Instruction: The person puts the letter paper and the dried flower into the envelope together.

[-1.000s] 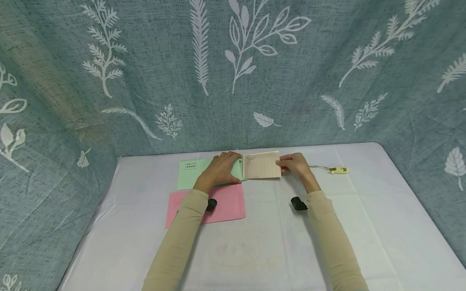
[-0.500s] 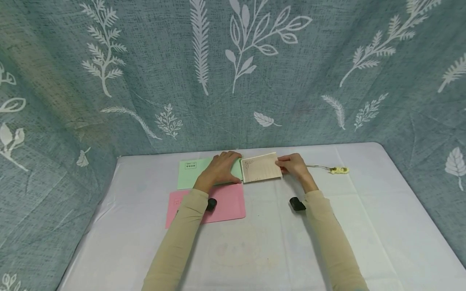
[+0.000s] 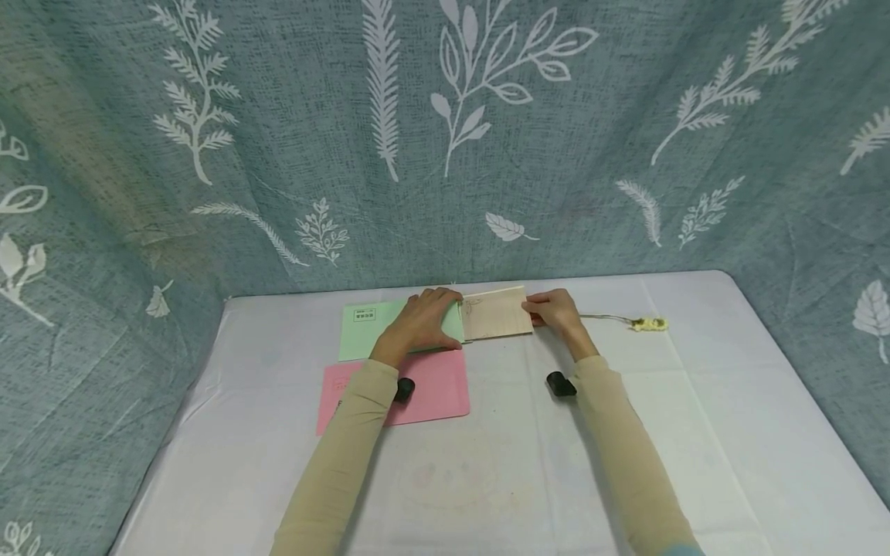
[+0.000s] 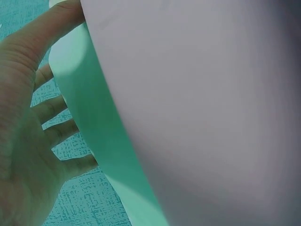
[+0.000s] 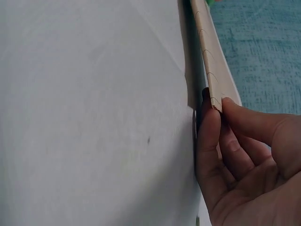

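In the head view my left hand (image 3: 420, 324) spans the right end of a pale green envelope (image 3: 363, 336), thumb on its near edge and fingers on the far edge. The left wrist view shows the thumb and spread fingers along the edges of the green envelope (image 4: 101, 117). My right hand (image 3: 556, 313) pinches the right edge of a beige, lined sheet of letter paper (image 3: 497, 315). That paper (image 5: 211, 66) looks folded in the right wrist view. Its left end meets the envelope's right end; whether it is inside cannot be told.
A pink envelope (image 3: 434, 390) lies in front of the green one, partly under my left forearm. Right of my right hand lies a thin stem with a pale yellow flower (image 3: 649, 324). A white cloth covers the table (image 3: 473, 494); a patterned curtain (image 3: 417, 216) hangs behind.
My right hand has shifted slightly left with the letter paper. The paper tilted, its near left corner dropping, then came back up level with the envelope. My left hand stays in place.
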`<move>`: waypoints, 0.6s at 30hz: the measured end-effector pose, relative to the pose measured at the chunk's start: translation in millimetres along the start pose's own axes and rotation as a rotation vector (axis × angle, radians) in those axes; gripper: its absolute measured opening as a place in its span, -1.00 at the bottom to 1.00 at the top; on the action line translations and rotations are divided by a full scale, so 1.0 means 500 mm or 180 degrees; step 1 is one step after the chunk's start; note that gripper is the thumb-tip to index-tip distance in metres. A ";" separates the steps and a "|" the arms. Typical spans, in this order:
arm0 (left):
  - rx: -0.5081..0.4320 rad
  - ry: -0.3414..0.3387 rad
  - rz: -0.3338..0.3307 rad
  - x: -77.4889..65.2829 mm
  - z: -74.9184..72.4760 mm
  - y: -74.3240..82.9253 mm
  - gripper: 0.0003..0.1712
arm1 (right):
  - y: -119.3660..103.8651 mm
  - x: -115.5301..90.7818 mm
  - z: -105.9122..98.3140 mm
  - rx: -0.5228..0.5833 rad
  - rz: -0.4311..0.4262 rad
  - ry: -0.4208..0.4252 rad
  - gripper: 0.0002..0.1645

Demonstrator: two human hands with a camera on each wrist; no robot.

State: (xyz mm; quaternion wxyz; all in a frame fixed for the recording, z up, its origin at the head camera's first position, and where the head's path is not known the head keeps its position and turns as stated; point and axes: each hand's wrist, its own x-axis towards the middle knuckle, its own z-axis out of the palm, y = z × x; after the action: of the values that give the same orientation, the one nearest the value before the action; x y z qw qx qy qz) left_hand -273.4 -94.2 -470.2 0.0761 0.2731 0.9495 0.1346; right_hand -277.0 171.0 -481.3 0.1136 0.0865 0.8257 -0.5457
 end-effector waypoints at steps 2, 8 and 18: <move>-0.0006 0.0005 0.0003 0.000 0.000 0.001 0.00 | -0.002 0.001 0.004 -0.0012 0.0003 0.0006 -0.58; -0.0025 0.0034 0.0013 -0.002 0.000 0.000 0.00 | -0.008 0.003 0.012 -0.0034 0.0060 0.0003 -0.61; -0.0032 0.0076 0.0030 -0.006 0.001 0.004 -0.02 | -0.009 0.000 0.021 0.0021 -0.0021 -0.0002 -0.64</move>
State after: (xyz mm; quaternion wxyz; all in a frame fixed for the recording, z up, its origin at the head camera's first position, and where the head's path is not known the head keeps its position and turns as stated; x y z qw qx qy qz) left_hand -269.8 -94.0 -469.7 0.0655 0.2755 0.9484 0.1430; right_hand -277.4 159.6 -481.2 0.1118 0.0840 0.8241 -0.5489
